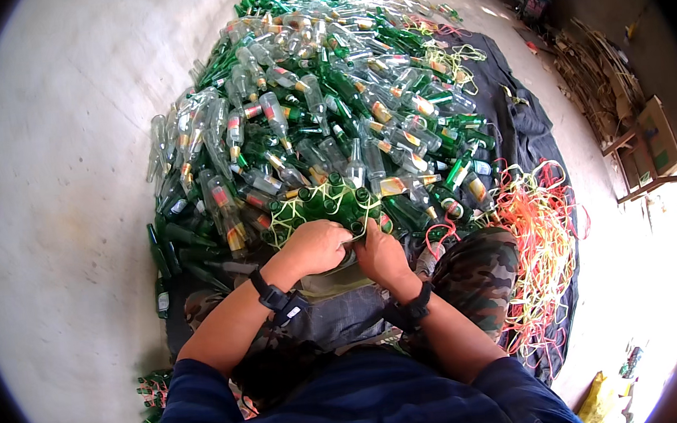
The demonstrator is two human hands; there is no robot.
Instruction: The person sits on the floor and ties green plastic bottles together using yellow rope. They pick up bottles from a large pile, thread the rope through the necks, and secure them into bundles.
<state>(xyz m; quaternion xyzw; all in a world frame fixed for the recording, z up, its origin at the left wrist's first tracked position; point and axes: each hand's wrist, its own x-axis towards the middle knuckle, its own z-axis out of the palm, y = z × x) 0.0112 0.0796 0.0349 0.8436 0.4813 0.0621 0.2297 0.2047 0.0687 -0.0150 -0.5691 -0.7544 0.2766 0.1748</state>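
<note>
Spreading ahead of both hands, a heap of glass bottles [321, 108], green and clear, covers the concrete floor [55, 196]; a dark tarp [520, 123] lies under it, and a tangle of orange and yellow plastic cord [538, 234] sits to the right of the right hand. Just beyond the knuckles stands a cluster of green bottles bound in yellow cord [326, 204]. The left hand [315, 246] is curled nearly closed and the right hand [380, 254] is bent over it, both pressed to the near edge of the cluster; what the fingers pinch is hidden. Judged as a load, the bundle is heavy, rigid, smooth and breakable; the necks or cord offer the surest hold.
</note>
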